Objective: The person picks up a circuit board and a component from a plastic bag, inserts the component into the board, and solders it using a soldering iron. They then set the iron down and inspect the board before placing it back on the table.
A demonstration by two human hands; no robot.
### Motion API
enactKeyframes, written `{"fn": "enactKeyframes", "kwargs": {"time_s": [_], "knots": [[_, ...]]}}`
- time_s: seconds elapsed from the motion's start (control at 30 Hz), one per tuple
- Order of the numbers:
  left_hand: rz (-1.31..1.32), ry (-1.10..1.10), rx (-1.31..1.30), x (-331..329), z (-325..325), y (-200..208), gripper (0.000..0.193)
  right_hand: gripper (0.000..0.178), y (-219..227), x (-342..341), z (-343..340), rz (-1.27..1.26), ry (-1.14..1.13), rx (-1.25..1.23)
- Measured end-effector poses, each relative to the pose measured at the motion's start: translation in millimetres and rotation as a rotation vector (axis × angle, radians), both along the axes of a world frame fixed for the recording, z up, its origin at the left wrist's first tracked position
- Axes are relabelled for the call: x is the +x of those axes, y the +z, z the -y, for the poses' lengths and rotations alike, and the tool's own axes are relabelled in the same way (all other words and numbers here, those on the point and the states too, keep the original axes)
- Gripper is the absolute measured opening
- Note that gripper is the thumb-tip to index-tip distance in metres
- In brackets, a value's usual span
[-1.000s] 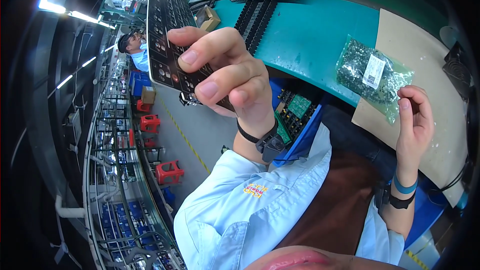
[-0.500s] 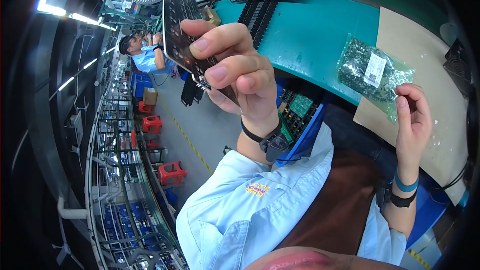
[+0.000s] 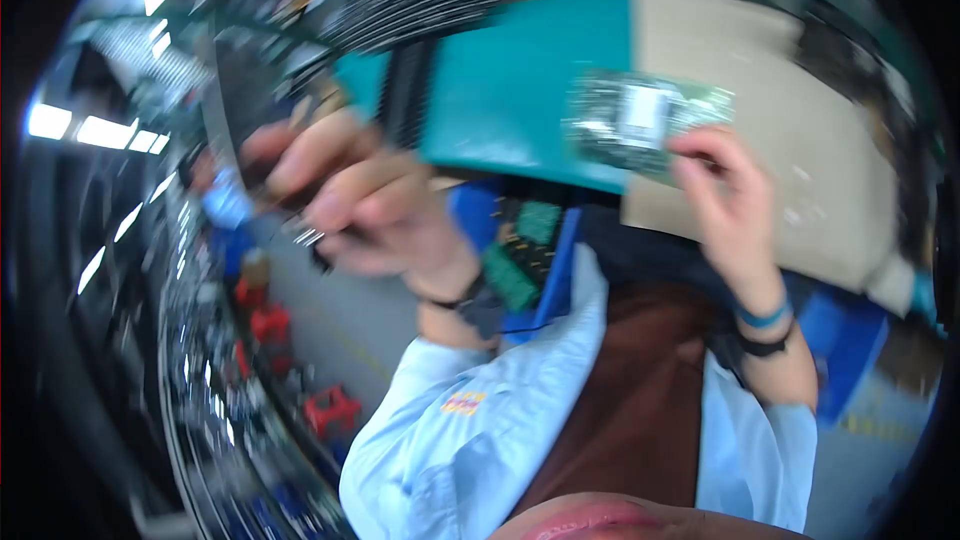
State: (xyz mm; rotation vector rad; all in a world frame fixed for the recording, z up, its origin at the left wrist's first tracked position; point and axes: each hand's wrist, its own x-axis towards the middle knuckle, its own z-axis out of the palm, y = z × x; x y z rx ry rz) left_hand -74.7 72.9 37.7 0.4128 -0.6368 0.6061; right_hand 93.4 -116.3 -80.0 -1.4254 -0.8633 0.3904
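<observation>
Raised at the left, my left hand [image 3: 375, 200] grips a dark circuit board [image 3: 238, 100] by its near edge, fingers bent around it. Metal pins stick out near the board's lower end. Motion smears both. My right hand [image 3: 735, 205] is over the bench at the lower right corner of a clear bag [image 3: 605, 125] of small dark parts with a white label. Its thumb and forefinger are curled toward each other in a pinch; anything between them is too small or blurred to make out, and whether they touch the bag is unclear.
The bag straddles a teal mat [image 3: 530, 70] and brown paper [image 3: 770, 60]. Dark boards [image 3: 415, 0] stand stacked at the back, beside a black slotted strip [image 3: 408, 90]. Below the bench edge is a blue bin [image 3: 565, 270] with green boards. Red stools [image 3: 330, 408] and another person [image 3: 225, 195] are at the left.
The whole view has swung, so bench and bag appear further left. My left hand, still holding the board, appears lower and further left. My right hand reaches slightly more over the bag's corner.
</observation>
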Motion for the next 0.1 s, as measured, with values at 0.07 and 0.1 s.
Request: {"fn": "enactKeyframes", "kwargs": {"time_s": [0.07,0.1], "knots": [[0.524,-0.452,0.093,39,-28,-13,0.047,0.015,0,-1,1,0.021,0.025,0.024],[1.088,-0.924,0.176,111,-73,-32,0.053,0.016,-2,-6,2,-0.002,0.048,0.063]]}}
